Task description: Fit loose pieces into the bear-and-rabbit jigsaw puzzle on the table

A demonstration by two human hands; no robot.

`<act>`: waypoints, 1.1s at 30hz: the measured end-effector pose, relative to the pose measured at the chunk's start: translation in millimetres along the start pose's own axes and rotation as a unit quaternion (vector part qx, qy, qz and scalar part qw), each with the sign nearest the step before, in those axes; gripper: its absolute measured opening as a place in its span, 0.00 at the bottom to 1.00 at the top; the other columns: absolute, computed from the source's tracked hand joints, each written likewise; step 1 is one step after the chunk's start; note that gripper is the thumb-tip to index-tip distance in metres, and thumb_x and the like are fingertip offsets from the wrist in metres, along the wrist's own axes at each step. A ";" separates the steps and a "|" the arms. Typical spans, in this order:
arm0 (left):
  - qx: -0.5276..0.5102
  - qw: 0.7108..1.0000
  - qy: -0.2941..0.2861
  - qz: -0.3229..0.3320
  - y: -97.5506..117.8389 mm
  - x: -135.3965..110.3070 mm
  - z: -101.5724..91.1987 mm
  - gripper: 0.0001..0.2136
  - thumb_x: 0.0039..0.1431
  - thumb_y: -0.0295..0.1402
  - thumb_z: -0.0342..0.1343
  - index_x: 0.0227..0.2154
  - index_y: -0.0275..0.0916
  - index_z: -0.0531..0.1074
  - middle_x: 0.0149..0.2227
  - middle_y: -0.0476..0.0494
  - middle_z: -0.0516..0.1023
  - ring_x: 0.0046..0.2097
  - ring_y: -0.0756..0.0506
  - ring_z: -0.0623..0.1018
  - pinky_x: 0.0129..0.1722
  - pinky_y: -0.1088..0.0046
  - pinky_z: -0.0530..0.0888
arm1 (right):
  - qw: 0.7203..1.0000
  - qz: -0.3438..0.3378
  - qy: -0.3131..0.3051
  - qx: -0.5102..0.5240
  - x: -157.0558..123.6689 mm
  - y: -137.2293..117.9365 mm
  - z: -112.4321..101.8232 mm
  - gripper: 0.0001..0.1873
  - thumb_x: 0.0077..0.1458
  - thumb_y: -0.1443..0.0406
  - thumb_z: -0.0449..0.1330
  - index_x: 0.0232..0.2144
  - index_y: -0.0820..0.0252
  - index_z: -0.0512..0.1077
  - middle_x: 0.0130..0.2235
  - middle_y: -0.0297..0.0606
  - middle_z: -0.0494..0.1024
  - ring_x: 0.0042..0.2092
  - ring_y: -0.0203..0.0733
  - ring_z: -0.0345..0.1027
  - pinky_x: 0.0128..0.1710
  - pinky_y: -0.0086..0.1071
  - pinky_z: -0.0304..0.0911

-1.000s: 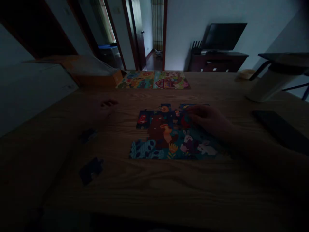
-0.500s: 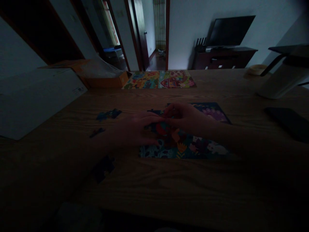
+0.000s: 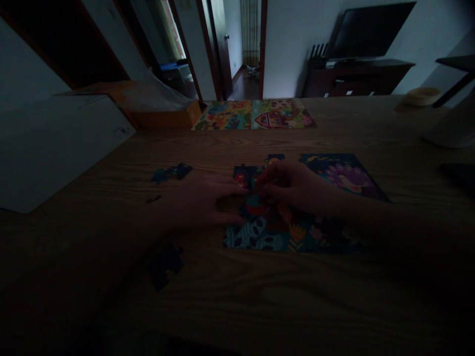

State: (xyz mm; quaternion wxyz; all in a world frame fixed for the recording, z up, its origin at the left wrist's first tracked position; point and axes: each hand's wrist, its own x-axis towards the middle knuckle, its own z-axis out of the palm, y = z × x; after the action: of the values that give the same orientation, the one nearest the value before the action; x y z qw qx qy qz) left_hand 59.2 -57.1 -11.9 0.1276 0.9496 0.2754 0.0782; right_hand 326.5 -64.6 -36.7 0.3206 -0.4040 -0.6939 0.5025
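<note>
A partly assembled colourful jigsaw puzzle (image 3: 267, 237) lies on the wooden table (image 3: 260, 296) in dim light. My left hand (image 3: 202, 200) rests at the puzzle's left edge, fingers stretched towards its upper left pieces. My right hand (image 3: 293, 185) lies over the puzzle's middle with fingertips curled together, meeting the left hand's fingers near a red-patterned piece (image 3: 241, 178). Whether the fingers grip a piece is hidden. Loose dark pieces lie left of the puzzle: one (image 3: 171, 173) further back, one (image 3: 165, 264) nearer me.
A finished bright puzzle (image 3: 254, 114) lies at the table's far side beside an orange box (image 3: 163, 117). A large white sheet (image 3: 52, 143) covers the left. A dark flat object (image 3: 460, 173) sits at right. A small bowl (image 3: 421, 95) stands at the far right.
My left hand came from the far left onto the puzzle's left edge. My right hand shifted left to meet it. The view tilted down and shifted slightly.
</note>
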 end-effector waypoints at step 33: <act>0.009 0.996 0.028 0.080 32.3 6.2 5.5 0.17 0.64 0.35 0.62 0.55 0.43 0.75 0.52 0.43 0.78 0.56 0.41 0.75 0.58 0.65 0.71 | 0.866 0.089 0.336 -0.359 15.8 79.6 -170.6 0.09 0.57 0.65 0.59 0.40 0.60 0.76 0.37 0.45 0.81 0.36 0.46 0.74 0.37 0.36 0.68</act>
State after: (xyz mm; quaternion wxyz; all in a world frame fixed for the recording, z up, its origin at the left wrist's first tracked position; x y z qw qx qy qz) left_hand 81.8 -81.1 -7.5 0.1045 0.9671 0.2031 0.1119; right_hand 483.3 37.6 -62.8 0.3207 -0.6955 -0.6382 0.0789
